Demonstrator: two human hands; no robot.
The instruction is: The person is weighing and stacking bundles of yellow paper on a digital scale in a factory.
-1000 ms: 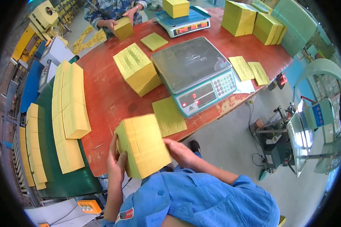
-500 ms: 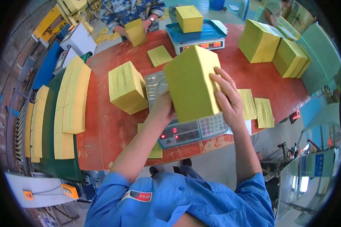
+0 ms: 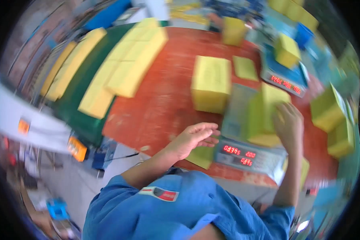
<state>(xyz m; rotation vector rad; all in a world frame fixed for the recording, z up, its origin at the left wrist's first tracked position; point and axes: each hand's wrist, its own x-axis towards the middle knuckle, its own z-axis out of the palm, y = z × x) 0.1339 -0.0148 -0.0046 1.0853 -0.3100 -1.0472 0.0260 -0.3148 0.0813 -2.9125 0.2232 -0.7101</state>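
A thick block of yellow paper sheets (image 3: 262, 116) stands on the digital weighing scale (image 3: 236, 120), toward the right part of its metal plate. My right hand (image 3: 290, 122) is at the block's right side, fingers bent against its edge and somewhat blurred. To the left of the scale's lit red display, my left hand (image 3: 198, 140) is open and holds nothing, its fingers loosely stretched. Another yellow paper block (image 3: 211, 84) sits on the red table beside the scale's left rear. A thin yellow pad (image 3: 202, 157) lies below my left hand.
Long rows of yellow paper blocks (image 3: 126, 64) line the green surface (image 3: 74, 108) at the left. Across the red table (image 3: 168, 80), a person holds a yellow block (image 3: 234, 31). A second scale (image 3: 284, 80) bears another block. More blocks (image 3: 328, 108) stand at the right.
The block has come down from both my hands onto the scale, whose display now shows lit figures. My left hand has let go and moved away leftward. The view has swung left.
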